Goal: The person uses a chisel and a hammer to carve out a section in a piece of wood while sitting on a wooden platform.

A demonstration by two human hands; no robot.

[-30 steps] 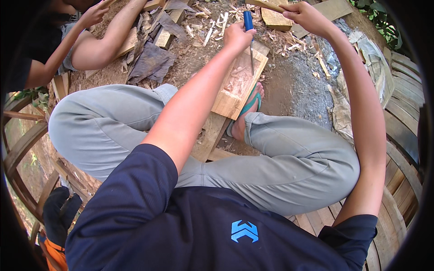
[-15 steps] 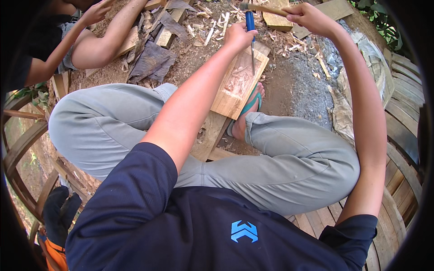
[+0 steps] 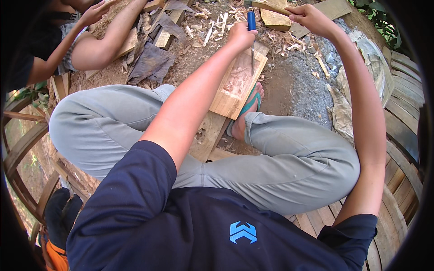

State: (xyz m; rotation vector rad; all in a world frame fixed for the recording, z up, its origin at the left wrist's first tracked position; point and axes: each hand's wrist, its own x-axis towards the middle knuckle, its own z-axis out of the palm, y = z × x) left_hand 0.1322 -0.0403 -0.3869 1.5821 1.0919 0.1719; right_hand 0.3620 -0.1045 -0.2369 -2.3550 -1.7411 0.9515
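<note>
Blue-handled chisel (image 3: 251, 27), pale wood panel (image 3: 238, 83)

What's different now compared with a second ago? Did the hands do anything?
Hardly anything. The right hand stays raised with its wooden mallet, drifting only slightly. The left hand keeps the blue-handled chisel upright on the carved wooden block. Nothing was picked up or let go. The block, the sandalled foot beside it and the wood chips stayed put.

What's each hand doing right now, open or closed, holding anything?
Left hand: closed around the blue-handled chisel, blade on the wooden board.
Right hand: closed on a wooden mallet, raised.
</note>
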